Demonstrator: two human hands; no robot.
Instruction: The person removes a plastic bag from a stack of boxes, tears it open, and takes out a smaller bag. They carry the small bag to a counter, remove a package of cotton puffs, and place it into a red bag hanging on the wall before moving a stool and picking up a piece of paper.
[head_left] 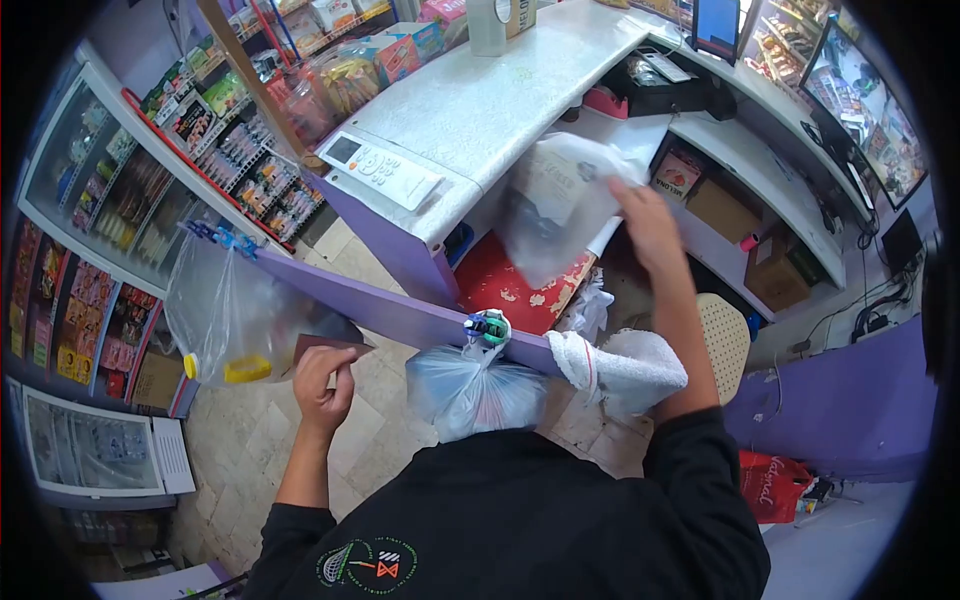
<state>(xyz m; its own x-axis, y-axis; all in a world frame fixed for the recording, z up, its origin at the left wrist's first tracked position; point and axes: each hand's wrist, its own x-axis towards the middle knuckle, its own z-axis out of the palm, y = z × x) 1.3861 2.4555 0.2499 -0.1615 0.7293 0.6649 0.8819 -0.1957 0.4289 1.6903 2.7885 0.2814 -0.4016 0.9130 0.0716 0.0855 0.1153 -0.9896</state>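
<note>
My right hand [648,225] is raised at the counter's inner side, its fingers closed on the edge of a translucent plastic bag [560,195] with faint print, blurred by motion. My left hand [323,388] is at the lower left, fingers curled in a pinch against a thin dark reddish-brown flat piece [330,346]; its kind does not show. Close by hangs a clear plastic bag [205,295] with yellow-capped items inside. Between my arms, a tied bluish-white plastic bag [470,385] hangs from the purple partition [400,312]. A white towel [625,365] drapes over the partition near my right forearm.
A white-topped counter [480,110] bears a digital scale [380,170]. Below it is a worn red surface [520,290]. A beige stool [712,345] stands right of my forearm. Monitors [865,110] and shelves line the right; refrigerators [100,170] and snack racks line the left.
</note>
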